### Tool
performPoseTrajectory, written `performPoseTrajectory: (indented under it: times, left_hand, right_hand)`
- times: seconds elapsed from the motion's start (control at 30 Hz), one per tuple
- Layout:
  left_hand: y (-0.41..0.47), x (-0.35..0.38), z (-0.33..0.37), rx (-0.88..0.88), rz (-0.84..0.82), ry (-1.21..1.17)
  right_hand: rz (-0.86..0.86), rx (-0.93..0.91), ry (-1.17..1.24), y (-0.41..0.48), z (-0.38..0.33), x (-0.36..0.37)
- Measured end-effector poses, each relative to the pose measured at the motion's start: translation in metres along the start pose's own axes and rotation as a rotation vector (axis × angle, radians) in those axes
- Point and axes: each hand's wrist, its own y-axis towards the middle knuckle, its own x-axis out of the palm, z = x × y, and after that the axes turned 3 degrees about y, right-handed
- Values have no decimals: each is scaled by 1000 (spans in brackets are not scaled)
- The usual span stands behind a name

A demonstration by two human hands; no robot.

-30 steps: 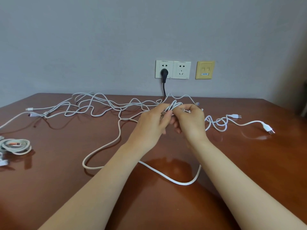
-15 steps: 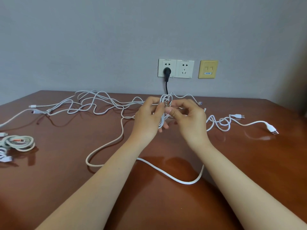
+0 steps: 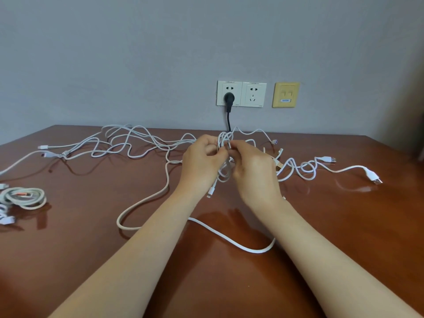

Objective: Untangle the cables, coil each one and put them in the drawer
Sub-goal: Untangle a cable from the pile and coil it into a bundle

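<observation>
- The left hand [image 3: 202, 166] is hovering above the middle of the counter [image 3: 91, 260]. Its fingers [image 3: 212, 143] are curling around a looped bundle [image 3: 226, 140] of thin white cable and pinching it from the left.
- The right hand [image 3: 252, 173] is meeting it from the other side, its fingers [image 3: 238, 149] pinching the same looped bundle. The two hands are almost touching, with the loops standing upright between them.
- A small connector [image 3: 210, 191] is dangling from the bundle just below the left hand. Whether it is touching the counter cannot be told.
- A tangle of white cables [image 3: 128, 143] is sprawling over the far left of the counter, with strands running toward the hands.
- Right of the hands, more white cable is lying in small curls [image 3: 305, 168]. It is ending in a near USB plug [image 3: 328, 159] and a farther USB plug [image 3: 372, 177] out toward the right.
- A thick white cable [image 3: 241, 246] is curving across the counter in front, passing beneath both forearms.
- Coiled cables [image 3: 25, 196] are sitting at the counter's left edge, well apart from the hands.
- On the wall [image 3: 137, 53] behind, a black plug [image 3: 228, 98] is sitting in the left half of a double socket [image 3: 254, 94]. A yellow plate [image 3: 285, 95] is showing just beside the socket on the right.
</observation>
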Motion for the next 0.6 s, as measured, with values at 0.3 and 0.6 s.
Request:
performPoseTrajectory:
  times: [0.3,0.6]
  left_hand:
    - [1,-6,3,-84,-119,-229]
    - [-3,-4,3,-15,-105,-72]
  right_hand:
    - [5,-90,-56,4,-1,1]
    - [-104,156,146,10,7,-12]
